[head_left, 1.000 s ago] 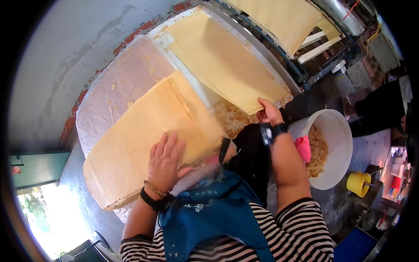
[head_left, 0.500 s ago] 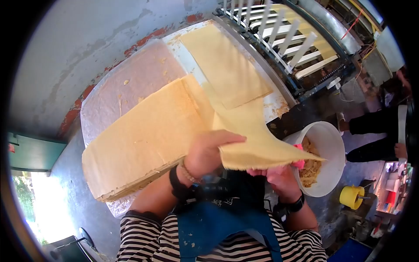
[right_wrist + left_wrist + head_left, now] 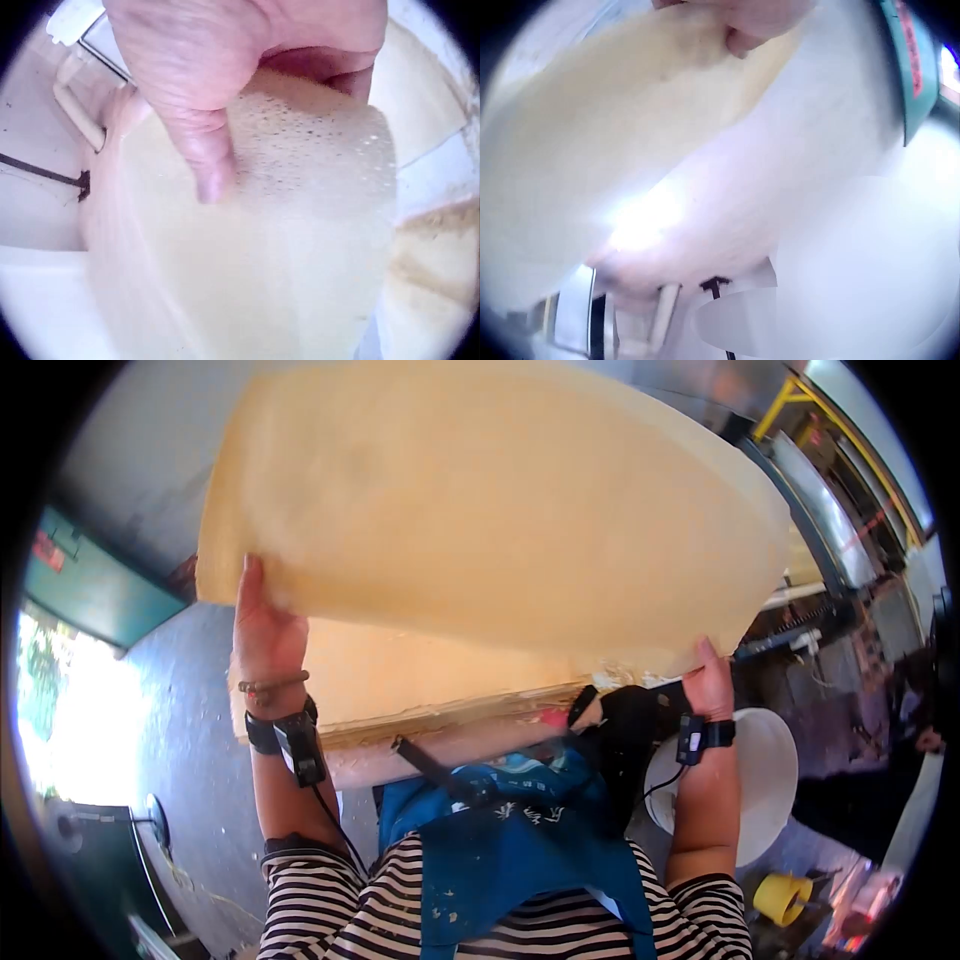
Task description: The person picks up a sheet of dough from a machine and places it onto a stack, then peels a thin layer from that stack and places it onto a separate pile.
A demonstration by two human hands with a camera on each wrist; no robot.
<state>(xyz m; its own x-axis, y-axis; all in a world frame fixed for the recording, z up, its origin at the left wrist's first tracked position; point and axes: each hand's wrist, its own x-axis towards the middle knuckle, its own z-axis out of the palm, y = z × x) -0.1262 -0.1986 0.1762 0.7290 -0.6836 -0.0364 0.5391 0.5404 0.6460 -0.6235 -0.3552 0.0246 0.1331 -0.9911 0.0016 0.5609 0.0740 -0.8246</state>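
Note:
A large thin tan sheet is held up across the upper half of the head view, above a stack of similar sheets. My left hand grips its lower left edge, thumb on the near face. At the lower right corner my right hand pinches it. In the right wrist view the thumb of the right hand lies on the sheet, with the fingers behind the edge. Part of the left hand shows at the top of the left wrist view, on the sheet.
Right of my body stands a white bucket, partly behind my right forearm. A yellow container is at the lower right. Machine framing stands at the upper right. A green panel is at the left, and a person in dark trousers at the right.
The sheet has been lifted from in front of my body and spread out above the stack. My hands have moved far apart, the left one to its left edge and the right one to its right corner.

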